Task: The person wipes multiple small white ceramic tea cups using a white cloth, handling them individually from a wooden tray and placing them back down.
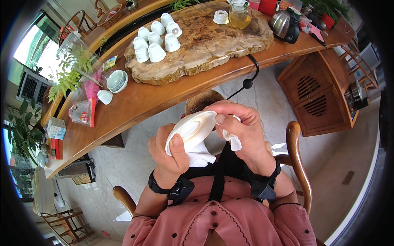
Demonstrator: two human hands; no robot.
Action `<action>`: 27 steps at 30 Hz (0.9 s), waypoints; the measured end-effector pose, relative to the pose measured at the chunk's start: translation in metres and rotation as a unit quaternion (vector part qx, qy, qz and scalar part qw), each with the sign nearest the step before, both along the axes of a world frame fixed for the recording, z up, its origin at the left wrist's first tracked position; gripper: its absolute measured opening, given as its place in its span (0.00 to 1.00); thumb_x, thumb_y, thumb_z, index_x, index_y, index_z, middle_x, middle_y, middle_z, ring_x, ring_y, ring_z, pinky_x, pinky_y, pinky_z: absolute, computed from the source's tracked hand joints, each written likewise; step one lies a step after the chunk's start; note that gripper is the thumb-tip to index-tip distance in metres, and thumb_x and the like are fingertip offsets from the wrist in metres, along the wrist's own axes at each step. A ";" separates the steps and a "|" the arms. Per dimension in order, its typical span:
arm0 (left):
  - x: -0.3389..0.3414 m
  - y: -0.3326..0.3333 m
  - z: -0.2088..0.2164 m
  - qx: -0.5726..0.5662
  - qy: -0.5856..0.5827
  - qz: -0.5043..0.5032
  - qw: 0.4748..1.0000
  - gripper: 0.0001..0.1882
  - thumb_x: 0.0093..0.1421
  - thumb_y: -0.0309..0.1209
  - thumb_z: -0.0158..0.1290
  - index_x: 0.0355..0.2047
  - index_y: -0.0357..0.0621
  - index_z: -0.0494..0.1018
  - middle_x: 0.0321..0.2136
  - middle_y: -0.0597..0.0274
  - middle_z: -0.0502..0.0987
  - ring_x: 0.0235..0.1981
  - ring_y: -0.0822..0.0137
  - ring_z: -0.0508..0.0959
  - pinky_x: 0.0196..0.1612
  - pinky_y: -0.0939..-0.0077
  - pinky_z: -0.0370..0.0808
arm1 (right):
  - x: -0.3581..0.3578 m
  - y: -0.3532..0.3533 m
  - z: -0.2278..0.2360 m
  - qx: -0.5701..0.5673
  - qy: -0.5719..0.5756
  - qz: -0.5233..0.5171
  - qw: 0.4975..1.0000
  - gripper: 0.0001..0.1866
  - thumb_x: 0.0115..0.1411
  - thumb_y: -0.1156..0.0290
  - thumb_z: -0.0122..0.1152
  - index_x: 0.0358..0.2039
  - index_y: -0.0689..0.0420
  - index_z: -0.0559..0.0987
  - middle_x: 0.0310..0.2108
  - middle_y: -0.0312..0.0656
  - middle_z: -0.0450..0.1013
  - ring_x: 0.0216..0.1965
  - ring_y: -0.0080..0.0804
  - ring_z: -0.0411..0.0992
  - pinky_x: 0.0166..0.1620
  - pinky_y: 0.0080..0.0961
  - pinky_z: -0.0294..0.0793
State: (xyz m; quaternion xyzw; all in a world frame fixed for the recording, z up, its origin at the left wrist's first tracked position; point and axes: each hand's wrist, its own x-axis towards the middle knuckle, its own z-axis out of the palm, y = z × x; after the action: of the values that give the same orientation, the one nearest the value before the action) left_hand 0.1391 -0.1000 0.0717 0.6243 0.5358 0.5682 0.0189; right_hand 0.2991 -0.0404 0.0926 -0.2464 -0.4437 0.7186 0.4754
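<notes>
A white saucer (190,130) is held tilted in front of my chest, a round ring showing at its middle. My left hand (169,151) grips its lower left edge, with the thumb over the rim. At the opposite edge, my right hand (242,125) has its thumb and fingers closed at the rim. A crumpled white tissue (233,140) pokes out from between the right fingers. Below the saucer hangs a folded white cloth (200,156); the saucer and left hand hide what supports it.
Ahead curves a wooden table (164,107) with a thick wood-slab tea tray (201,45) bearing several white cups (156,52). A glass pitcher (240,18) and a kettle (282,25) stand at the right. Stacked bowls (117,80) sit left. A round bin (203,101) is beyond my hands.
</notes>
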 end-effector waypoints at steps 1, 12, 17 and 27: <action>0.000 0.000 0.000 0.000 -0.002 -0.001 1.000 0.19 0.65 0.39 0.40 0.28 0.33 0.69 0.18 0.50 0.73 0.15 0.52 0.74 0.19 0.65 0.68 | 0.000 0.000 0.001 0.001 -0.004 0.000 1.000 0.09 0.58 0.78 0.56 0.37 0.62 0.81 0.31 0.33 0.74 0.27 0.14 0.66 0.31 0.13 0.65; -0.001 -0.001 -0.003 -0.003 -0.018 -0.006 1.000 0.20 0.65 0.39 0.40 0.27 0.33 0.69 0.18 0.50 0.73 0.15 0.52 0.74 0.19 0.66 0.68 | 0.001 0.001 0.001 -0.034 0.002 0.020 0.999 0.08 0.58 0.76 0.57 0.36 0.62 0.82 0.30 0.33 0.74 0.24 0.14 0.64 0.28 0.12 0.64; -0.002 -0.001 -0.003 -0.012 -0.012 -0.003 1.000 0.20 0.65 0.40 0.40 0.27 0.33 0.69 0.18 0.50 0.73 0.15 0.52 0.74 0.19 0.66 0.68 | 0.002 0.002 -0.001 -0.026 0.021 0.021 0.999 0.08 0.59 0.74 0.58 0.35 0.62 0.82 0.29 0.33 0.75 0.24 0.14 0.65 0.28 0.12 0.64; -0.001 0.000 0.000 0.004 0.014 -0.011 1.000 0.18 0.64 0.38 0.41 0.28 0.33 0.69 0.19 0.51 0.73 0.15 0.53 0.74 0.19 0.67 0.69 | -0.003 0.004 0.004 0.101 -0.086 -0.031 0.991 0.07 0.58 0.75 0.57 0.33 0.63 0.81 0.31 0.35 0.75 0.30 0.19 0.69 0.34 0.16 0.68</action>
State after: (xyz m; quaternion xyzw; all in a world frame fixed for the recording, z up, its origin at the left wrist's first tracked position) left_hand 0.1380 -0.1003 0.0713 0.6382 0.5271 0.5609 0.0151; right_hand 0.2966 -0.0365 0.0962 -0.2713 -0.5453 0.6309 0.4806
